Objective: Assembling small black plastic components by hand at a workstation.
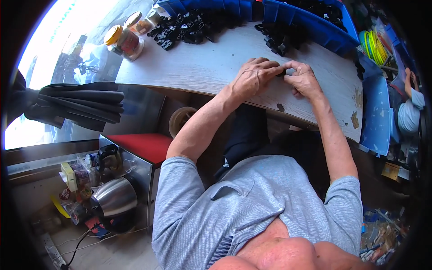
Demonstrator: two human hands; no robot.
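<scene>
Over the near part of the pale, worn table (180,67), my two hands meet fingertip to fingertip. A small black part (282,72) shows between them, mostly covered by the fingers, so its exact kind cannot be made out. My left hand (256,77) grips it from the left with bent fingers. From the right, my right hand (304,81) pinches it between thumb and index finger, the other fingers curled. Just beyond the hands lies a small pile of black parts (279,39). A larger heap of similar black pieces (193,28) spreads to the far left.
Blue bins (310,23) line the table's far edge, and a lighter blue bin (377,112) stands at its right. Lidded jars (127,45) occupy the far left corner. A metal kettle (114,198) sits lower left beside a red-topped cabinet (141,146). Another person (410,112) is far right.
</scene>
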